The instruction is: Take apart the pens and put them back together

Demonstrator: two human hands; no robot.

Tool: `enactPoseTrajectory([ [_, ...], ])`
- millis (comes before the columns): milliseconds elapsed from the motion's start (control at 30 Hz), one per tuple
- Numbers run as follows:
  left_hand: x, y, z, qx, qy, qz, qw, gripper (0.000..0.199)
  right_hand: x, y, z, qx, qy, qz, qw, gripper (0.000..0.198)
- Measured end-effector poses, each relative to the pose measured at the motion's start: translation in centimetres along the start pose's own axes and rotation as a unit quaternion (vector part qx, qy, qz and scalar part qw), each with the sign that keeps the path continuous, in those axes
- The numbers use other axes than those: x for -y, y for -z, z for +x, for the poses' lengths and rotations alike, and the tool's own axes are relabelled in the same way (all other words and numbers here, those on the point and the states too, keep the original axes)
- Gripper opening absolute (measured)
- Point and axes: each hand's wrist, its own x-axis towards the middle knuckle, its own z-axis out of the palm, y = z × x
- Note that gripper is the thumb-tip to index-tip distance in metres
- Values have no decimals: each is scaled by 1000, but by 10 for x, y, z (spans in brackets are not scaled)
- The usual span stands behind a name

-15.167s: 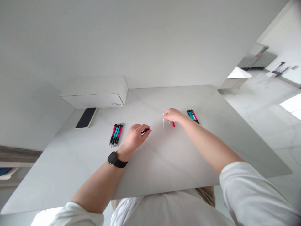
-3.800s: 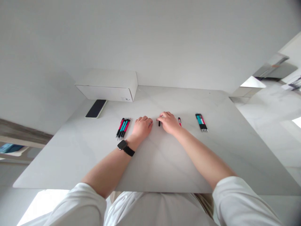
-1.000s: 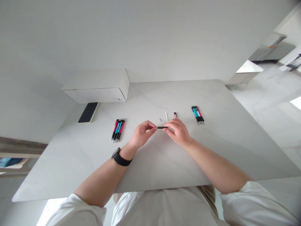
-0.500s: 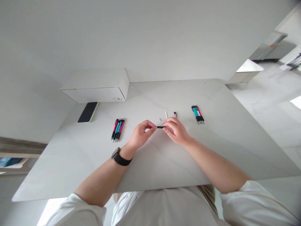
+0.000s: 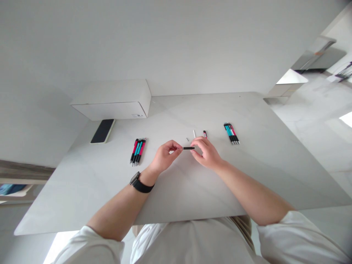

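Between the thumb and fingertips of my left hand (image 5: 165, 156) is one end of a black pen barrel (image 5: 189, 148), held level above the table. Around its free right end, my right hand (image 5: 206, 153) has its thumb and index finger parted, with a gap between them. Just beyond the hands lie a thin white refill (image 5: 194, 134), a tiny metal spring-like piece (image 5: 187, 139) and a pink pen part with a black clip (image 5: 205, 134), partly behind my right hand.
Several pink and teal pens (image 5: 138, 152) lie side by side on the left, and another row of pens (image 5: 231, 133) on the right. A phone (image 5: 103, 131) and a white box (image 5: 112, 102) stand at the back left of the white table (image 5: 187, 198).
My right thumb and fingers have spread apart and let go of the barrel's right end, which now shows. My left hand keeps its hold and place.
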Motion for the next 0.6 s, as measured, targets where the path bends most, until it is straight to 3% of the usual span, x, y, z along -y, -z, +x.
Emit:
enactPoseTrajectory([
  [433, 1, 2, 0, 15, -12, 42, 999, 21, -2, 1, 1, 10, 8, -5, 1000, 11],
  [600, 2, 4, 0, 36, -103, 110, 988, 26, -4, -1, 1, 14, 6, -40, 999, 10],
])
